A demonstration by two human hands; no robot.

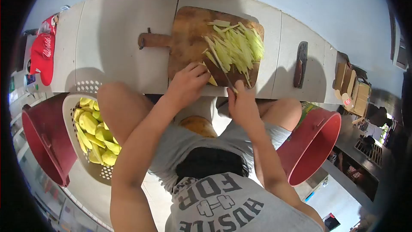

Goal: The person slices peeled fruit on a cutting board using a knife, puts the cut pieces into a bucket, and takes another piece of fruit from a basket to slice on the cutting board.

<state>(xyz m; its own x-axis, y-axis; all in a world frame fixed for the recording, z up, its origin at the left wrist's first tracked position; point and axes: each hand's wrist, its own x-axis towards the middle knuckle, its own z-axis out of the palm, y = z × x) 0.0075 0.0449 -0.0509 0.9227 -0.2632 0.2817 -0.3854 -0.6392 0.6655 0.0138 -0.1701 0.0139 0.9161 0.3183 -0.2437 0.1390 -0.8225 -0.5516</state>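
Mottled wooden board (189, 28), slender green strips (235, 48); hands (243, 106) tight on yellow wedge (213, 80) and thin knife (222, 67)

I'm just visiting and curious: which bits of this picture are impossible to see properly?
All in the head view:
1. Most of the handle of the knife: covered by the right hand.
2. The rest of the yellow piece: hidden under the left hand.
3. Part of the perforated basket: behind the left thigh.
4. The last line of lettering on the shirt: too small, lost in folds.
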